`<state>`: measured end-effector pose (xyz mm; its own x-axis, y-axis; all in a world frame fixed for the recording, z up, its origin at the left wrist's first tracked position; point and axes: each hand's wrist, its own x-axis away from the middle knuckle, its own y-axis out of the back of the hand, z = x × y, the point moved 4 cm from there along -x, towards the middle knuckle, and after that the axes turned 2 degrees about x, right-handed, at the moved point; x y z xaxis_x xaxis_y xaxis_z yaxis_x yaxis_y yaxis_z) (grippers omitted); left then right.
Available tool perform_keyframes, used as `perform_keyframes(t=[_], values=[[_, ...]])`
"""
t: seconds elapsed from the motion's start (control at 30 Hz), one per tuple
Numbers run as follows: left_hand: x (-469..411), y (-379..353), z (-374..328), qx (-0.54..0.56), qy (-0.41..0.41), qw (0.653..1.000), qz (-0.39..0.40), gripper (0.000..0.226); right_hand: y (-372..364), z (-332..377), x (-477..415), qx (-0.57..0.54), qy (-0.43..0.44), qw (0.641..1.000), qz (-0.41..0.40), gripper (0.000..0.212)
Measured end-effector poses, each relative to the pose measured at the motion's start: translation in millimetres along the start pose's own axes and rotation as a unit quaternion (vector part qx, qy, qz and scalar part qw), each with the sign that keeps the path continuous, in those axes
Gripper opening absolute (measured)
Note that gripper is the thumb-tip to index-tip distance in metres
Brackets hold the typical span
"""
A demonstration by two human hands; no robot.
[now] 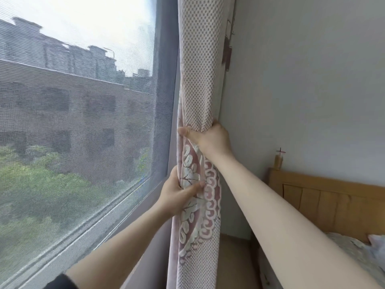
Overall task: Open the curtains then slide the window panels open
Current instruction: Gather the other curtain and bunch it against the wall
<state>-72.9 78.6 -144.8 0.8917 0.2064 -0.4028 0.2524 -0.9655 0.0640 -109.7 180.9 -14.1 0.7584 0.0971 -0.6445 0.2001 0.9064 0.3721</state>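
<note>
A pink curtain (200,69) with a white dotted weave and floral pattern hangs bunched into a narrow column against the right edge of the window. My right hand (208,137) grips the bunch from the right at mid height, fingers wrapped around the cloth. Lower down, my left hand (179,195) holds the curtain's left edge, thumb across the patterned part. The window (83,101) fills the left of the view behind a fine mesh screen, with its grey frame (164,80) beside the curtain. Buildings and greenery show through it.
A white wall (302,80) runs to the right of the curtain. A wooden headboard (325,197) with a post stands at the lower right, with pale bedding (354,253) in front of it. The window's lower track (83,228) slants across the lower left.
</note>
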Motion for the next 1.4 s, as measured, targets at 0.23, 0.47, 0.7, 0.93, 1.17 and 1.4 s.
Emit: perform_keyframes(t=[0.23, 0.47, 0.7, 0.93, 1.17, 1.4], values=[[-66, -17, 28, -0.058, -0.025, 0.997, 0.049, 0.035, -16, -45, -49, 0.012, 0.009, 0.999, -0.051, 0.075], [-116, -37, 54, -0.051, -0.039, 0.996, 0.069, 0.032, -17, -92, -89, 0.02, 0.035, 0.996, -0.083, 0.059], [-158, -59, 78, -0.055, -0.025, 0.996, 0.07, 0.017, -20, -125, -122, 0.002, 0.055, 0.994, -0.098, 0.053], [-206, -88, 97, -0.057, -0.037, 0.996, 0.059, 0.009, -25, -171, -165, -0.038, 0.071, 0.992, -0.093, 0.064], [-266, -122, 126, -0.045, -0.04, 0.998, 0.021, 0.021, -31, -228, -221, -0.064, 0.082, 0.991, -0.088, 0.069], [-339, -184, 153, -0.069, -0.057, 0.996, 0.002, 0.031, -19, -305, -292, -0.078, 0.116, 0.987, -0.075, 0.058]])
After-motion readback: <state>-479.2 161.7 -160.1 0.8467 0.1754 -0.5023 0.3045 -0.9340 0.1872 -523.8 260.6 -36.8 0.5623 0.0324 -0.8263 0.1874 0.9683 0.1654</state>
